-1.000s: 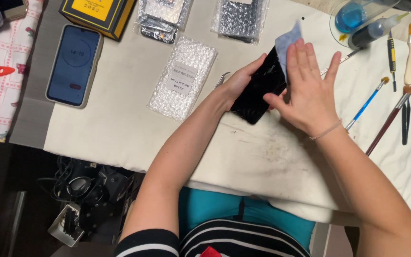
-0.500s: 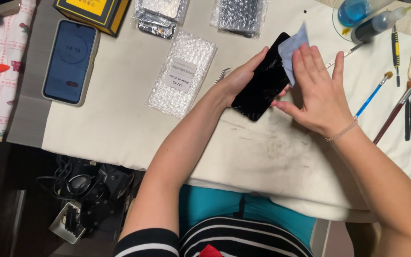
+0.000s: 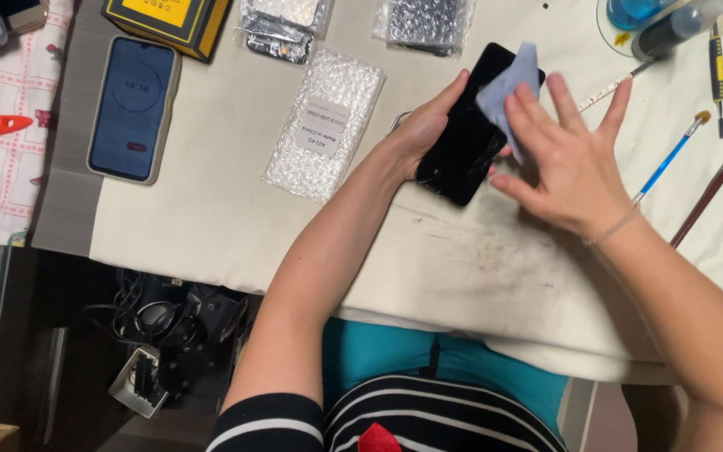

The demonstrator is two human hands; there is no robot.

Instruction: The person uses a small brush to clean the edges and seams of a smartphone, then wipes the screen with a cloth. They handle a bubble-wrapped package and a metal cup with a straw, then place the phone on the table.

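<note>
So we've got the flat black glossy phone screen panel (image 3: pixel 469 134) propped at a slant on the off-white cloth-covered table (image 3: pixel 211 209), top edge aimed toward the far side. Our left hand (image 3: pixel 424 130) cups its left edge, thumb and fingers wrapped around the side. Our right hand (image 3: pixel 566 159) has its fingers spread apart, pressing a small pale blue wipe (image 3: pixel 508 84) flat on the upper part of the glass.

What could go wrong, we reckon: the panel is thin and only pinched along one edge, so leaning hard with the wipe could flex it or make it skid out of our left hand. The cloth under it looks grubby, so grit may scratch the underside. Also the blue-handled paintbrush (image 3: pixel 667 155) and the brown-handled brush (image 3: pixel 713 188) lie just right of our wrist, easy to knock.
</note>
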